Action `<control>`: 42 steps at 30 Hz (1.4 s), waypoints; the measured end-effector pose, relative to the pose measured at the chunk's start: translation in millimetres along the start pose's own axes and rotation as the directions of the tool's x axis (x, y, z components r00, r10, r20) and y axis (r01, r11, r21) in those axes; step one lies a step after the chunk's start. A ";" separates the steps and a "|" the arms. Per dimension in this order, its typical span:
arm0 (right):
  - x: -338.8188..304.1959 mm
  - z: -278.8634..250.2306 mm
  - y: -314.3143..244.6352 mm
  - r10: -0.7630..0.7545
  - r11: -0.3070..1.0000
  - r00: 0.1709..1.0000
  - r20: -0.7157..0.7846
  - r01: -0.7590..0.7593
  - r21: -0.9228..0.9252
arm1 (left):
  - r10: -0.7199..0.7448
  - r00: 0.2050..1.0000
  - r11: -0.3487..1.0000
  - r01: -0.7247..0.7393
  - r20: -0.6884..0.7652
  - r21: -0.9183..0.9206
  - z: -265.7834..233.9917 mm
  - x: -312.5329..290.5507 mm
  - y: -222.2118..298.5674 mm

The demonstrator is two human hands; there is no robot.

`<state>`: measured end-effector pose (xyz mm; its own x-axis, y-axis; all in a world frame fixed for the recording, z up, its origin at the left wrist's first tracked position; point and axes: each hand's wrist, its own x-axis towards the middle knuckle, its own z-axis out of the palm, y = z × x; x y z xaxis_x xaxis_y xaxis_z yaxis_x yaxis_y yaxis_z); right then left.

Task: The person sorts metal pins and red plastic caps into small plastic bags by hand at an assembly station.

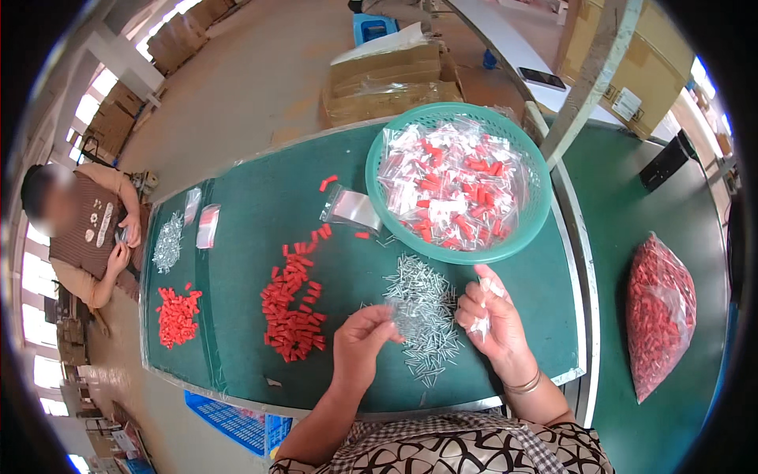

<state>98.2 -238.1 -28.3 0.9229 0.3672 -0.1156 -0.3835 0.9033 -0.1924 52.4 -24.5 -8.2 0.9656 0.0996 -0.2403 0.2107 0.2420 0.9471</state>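
Observation:
Over a pile of small silver screws (426, 347), my left hand (363, 344) is closed in a pinch on a clear plastic bag (404, 316), blurred against the screws. My right hand (496, 320), just right of the pile, is curled round crumpled white-and-clear small plastic bags (482, 324). Left of my left hand lies a heap of small red plastic plugs (292, 316). Beyond my hands stands a round green basket (458, 254), filled with small clear bags (454, 186) that have red plugs inside. A stack of flat zip bags (354, 208) lies beside the basket.
A co-worker (95, 221) sits at the far left, near another red plug pile (178, 316), a screw pile (168, 243) and flat bags (207, 226). On the right table rests a large bag of red pieces (662, 308). A metal post (592, 79) rises behind the basket.

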 end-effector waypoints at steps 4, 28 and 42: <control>-16.7 1.6 -0.9 0.009 0.972 1.000 -0.012 -0.012 -0.234 | 0.028 1.000 0.999 -0.028 0.000 -0.035 0.8 -3.5 -3.6; -25.3 23.9 33.9 0.218 0.661 0.954 -0.205 -0.299 -0.688 | 0.010 0.999 0.977 -0.020 0.048 0.210 10.4 -36.5 16.4; -17.3 24.6 39.0 0.155 0.269 0.987 -0.046 -0.087 -0.959 | -0.059 0.996 0.948 0.033 0.073 0.316 -5.3 -23.6 12.9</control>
<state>68.1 -203.7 -9.8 0.8500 0.4917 -0.1891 -0.2162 -0.0018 -0.9764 31.5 -18.6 8.5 0.9600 0.0139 -0.2797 0.2799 -0.0719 0.9573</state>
